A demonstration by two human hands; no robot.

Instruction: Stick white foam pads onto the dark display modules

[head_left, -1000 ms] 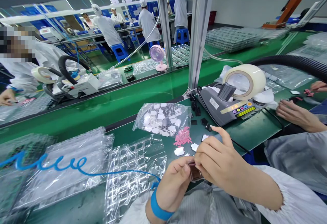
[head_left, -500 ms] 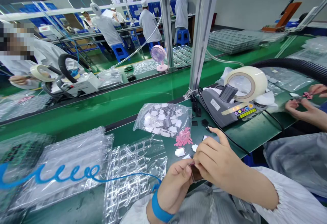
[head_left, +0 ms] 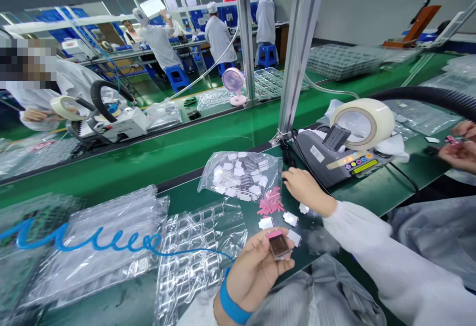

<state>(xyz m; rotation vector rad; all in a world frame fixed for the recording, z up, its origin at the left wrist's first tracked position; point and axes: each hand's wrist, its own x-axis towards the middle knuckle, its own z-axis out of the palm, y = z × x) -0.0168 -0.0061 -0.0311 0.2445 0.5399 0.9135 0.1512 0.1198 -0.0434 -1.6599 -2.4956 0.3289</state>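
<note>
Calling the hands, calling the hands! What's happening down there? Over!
Left grip: holding small brown piece, pink strip along one edge. Right grip: beside plastic bag, can't tell if holding anything. Between: loose white pieces.

The small case (head_left: 279,247) is dark brown, with a pink band (head_left: 275,234) along its 12 o'clock edge. From it, the loose strips (head_left: 270,202) at 12 o'clock are bright pink, the tabs (head_left: 290,218) at 1 o'clock white. The desk (head_left: 375,196) is deep green, the wristband (head_left: 231,307) at 7 o'clock plain blue, the machine (head_left: 318,160) grey with a yellow label (head_left: 365,165).
</note>
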